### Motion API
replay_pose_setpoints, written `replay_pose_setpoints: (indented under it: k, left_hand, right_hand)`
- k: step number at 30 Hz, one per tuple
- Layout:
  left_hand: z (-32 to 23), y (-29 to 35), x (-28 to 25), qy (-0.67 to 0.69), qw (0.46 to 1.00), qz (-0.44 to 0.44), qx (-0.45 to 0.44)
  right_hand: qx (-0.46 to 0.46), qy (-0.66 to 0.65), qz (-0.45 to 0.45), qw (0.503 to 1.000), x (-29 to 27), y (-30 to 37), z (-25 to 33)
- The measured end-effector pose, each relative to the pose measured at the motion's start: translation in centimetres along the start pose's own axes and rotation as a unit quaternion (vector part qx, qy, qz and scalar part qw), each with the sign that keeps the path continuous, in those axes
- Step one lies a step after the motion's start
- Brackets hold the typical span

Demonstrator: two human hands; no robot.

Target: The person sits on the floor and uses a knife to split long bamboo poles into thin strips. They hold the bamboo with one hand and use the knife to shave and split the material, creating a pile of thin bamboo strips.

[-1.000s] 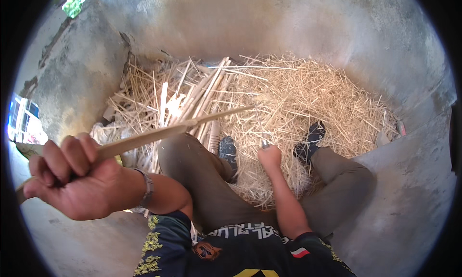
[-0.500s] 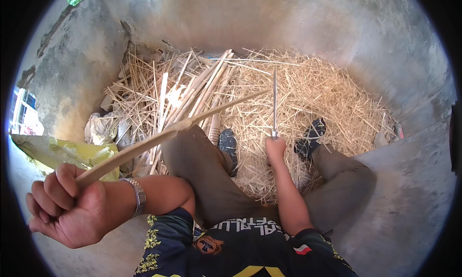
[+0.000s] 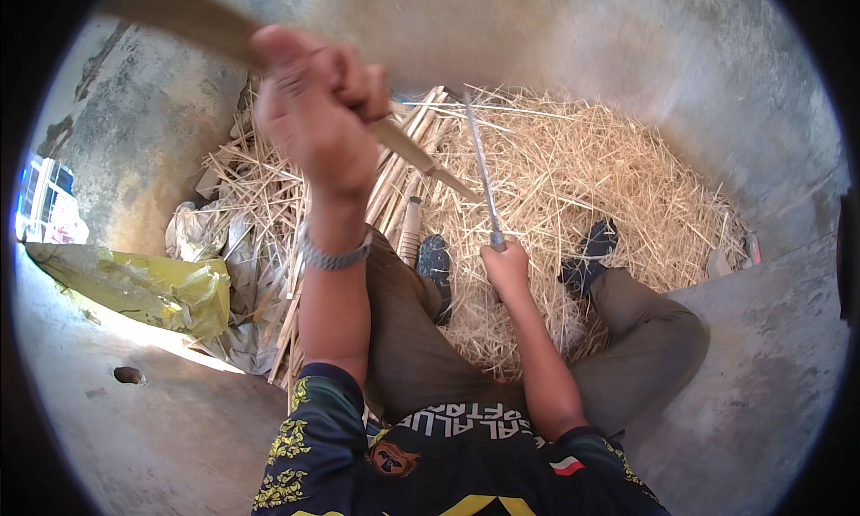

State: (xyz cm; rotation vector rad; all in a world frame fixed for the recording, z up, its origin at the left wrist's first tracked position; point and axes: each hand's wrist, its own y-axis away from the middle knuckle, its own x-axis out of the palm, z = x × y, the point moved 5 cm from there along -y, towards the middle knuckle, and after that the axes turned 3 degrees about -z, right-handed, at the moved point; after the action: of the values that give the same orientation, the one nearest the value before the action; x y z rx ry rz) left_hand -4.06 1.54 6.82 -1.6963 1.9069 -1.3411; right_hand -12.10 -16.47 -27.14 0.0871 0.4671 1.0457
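Observation:
My left hand is raised high in the upper left, closed around a long flat bamboo strip that runs from the top left edge down to a point near the middle. My right hand sits lower, between my knees, gripping the handle of a long knife whose blade points up and away. The tip of the strip ends close beside the blade. A metal bracelet circles my left wrist. Both shoes rest in the shavings.
A heap of pale bamboo shavings fills the ground ahead. A bundle of split bamboo strips lies on the left. Crumpled yellow plastic and grey sacking lie at left. Concrete walls curve around.
My left hand has swung from low left up to the top of the view, carrying the strip with it. The right hand has lifted the knife so the blade stands up.

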Motion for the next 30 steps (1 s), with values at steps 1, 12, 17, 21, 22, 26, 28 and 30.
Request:
replay_pose_setpoints:
  k: [1,12,17,21,22,26,28,30]
  left_hand:
    - [1.8,0.2,0.2,0.014,0.999,-0.017,-0.037]
    - [6.3,-0.2,-2.2,-0.022,0.995,-0.055,-0.084]
    - [6.0,-0.4,-5.3,-0.069,0.989,-0.117,-0.053]
    - [6.2,-0.6,-5.5,-0.064,0.993,-0.083,-0.056]
    - [6.2,-0.5,-5.3,-0.068,0.991,-0.093,-0.062]
    - [6.2,-0.5,-4.8,-0.041,0.987,-0.098,-0.117]
    - [6.2,-0.8,-4.5,-0.021,0.986,-0.071,-0.146]
    - [6.1,-0.6,-4.4,-0.016,0.985,-0.038,-0.168]
  right_hand:
    - [0.004,0.023,0.015,1.000,0.0,0.5,1.0]
    - [-0.008,0.072,0.029,0.997,1.9,1.7,-2.5]
    - [-0.037,0.075,0.059,0.995,2.5,2.6,-0.9]
    - [-0.007,0.055,0.035,0.998,3.1,2.1,-3.7]
    - [-0.002,0.047,0.016,0.999,3.0,2.0,-4.5]
    - [0.030,0.069,0.048,0.996,2.7,2.0,-4.2]
    - [-0.003,0.066,0.049,0.997,2.8,2.2,-2.0]
    - [-0.028,0.062,0.059,0.996,2.3,2.5,-0.4]
